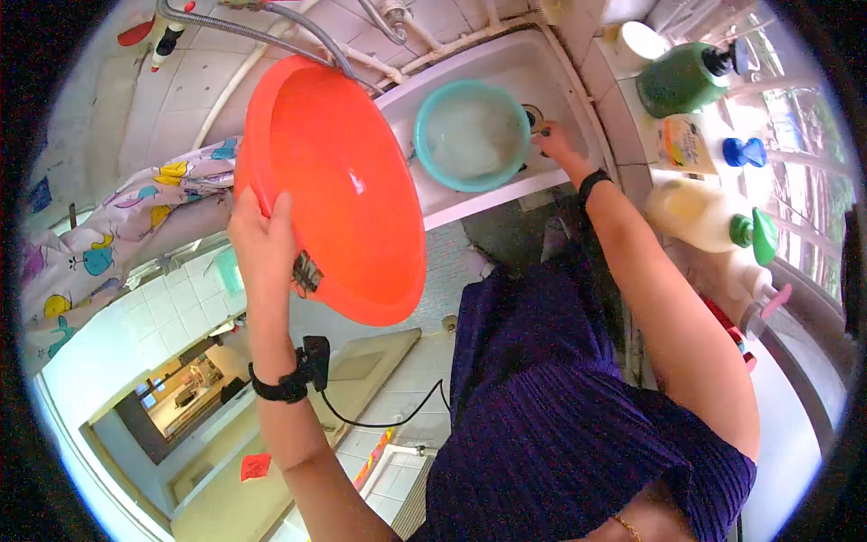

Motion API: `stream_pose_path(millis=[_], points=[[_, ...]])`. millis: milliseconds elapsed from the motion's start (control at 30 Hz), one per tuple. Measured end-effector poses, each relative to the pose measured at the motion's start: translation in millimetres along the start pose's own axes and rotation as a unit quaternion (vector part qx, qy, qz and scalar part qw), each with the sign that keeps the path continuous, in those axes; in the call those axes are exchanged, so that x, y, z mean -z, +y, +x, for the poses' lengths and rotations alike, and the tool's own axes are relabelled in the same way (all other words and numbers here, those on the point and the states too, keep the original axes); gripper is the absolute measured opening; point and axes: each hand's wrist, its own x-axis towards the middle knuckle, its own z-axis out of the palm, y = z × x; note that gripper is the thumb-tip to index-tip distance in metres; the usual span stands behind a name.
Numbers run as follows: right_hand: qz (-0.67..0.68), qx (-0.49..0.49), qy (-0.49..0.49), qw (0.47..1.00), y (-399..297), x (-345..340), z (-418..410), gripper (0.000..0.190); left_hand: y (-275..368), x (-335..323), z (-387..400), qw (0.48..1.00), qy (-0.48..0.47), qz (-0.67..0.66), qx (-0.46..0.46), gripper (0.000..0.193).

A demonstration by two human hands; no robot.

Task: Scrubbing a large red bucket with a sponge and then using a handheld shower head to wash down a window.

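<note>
My left hand [264,230] grips the rim of a large orange-red plastic basin [352,183], which is tilted on its side in the air. Its inside faces right, and it looks empty. In the white sink [565,88] sits a smaller teal plastic basin [474,135] holding cloudy water. My right hand [559,146] reaches down at the right of that basin, next to the sink drain [533,116]. Its fingertips are close to the teal rim and something small and dark; whether they pinch anything cannot be told.
On the right ledge stand a green pump bottle [681,80], a bottle with a blue cap [684,143] and a cream bottle with a green pump [691,210]. A grey hose [250,27] crosses the upper left. Patterned fabric [135,210] hangs at left.
</note>
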Motion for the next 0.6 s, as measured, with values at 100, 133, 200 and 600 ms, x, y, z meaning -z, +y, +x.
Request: stream_pose_path(millis=[100, 133, 200, 600], points=[[-0.136, 0.147, 0.042, 0.979, 7.1, -34.7, 10.4, 0.048, -3.0, 10.0, -11.3, 0.997, -0.012, 0.027, 0.07, 0.021], [-0.135, 0.148, 0.05, 0.978, 21.7, -38.8, 25.8, 0.048, -1.7, 9.6, -10.3, 0.998, -0.008, 0.024, 0.063, 0.021], [-0.115, -0.001, 0.005, 0.993, 24.7, -66.7, 39.8, 0.041, -8.1, 13.5, -16.2, 0.997, 0.008, -0.027, 0.069, 0.02], [0.048, 0.067, -0.047, 0.996, -46.0, -28.3, 34.6, 0.03, -31.7, 10.2, -27.0, 0.995, 0.031, -0.072, 0.056, 0.019]])
